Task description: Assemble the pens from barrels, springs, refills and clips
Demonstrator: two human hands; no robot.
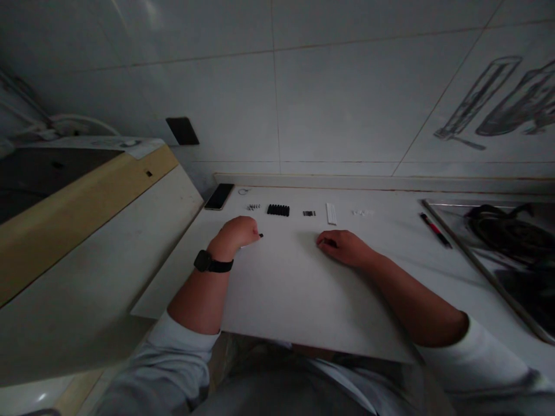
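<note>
My left hand (238, 233), with a black watch on the wrist, is closed in a pinch. A small black-tipped piece (261, 236) pokes out past its fingertips, and the rest of it is hidden. To the right, my right hand (341, 246) rests low over the white counter (281, 283) with curled fingers; what they hold, if anything, I cannot make out. Beyond the hands runs a row of small parts: tiny metallic pieces (254, 207), several black ribbed pieces (278, 210), small dark pieces (309, 214), thin white sticks (330, 214) and tiny whitish pieces (362, 213).
A phone (219, 196) lies at the back left, beside a thin ring (243, 192). On the right, a red and black pen (436, 230) is next to a gas stove (515, 242). A white panel with a wooden edge (95, 214) borders the left; a tiled wall (329, 110) stands behind.
</note>
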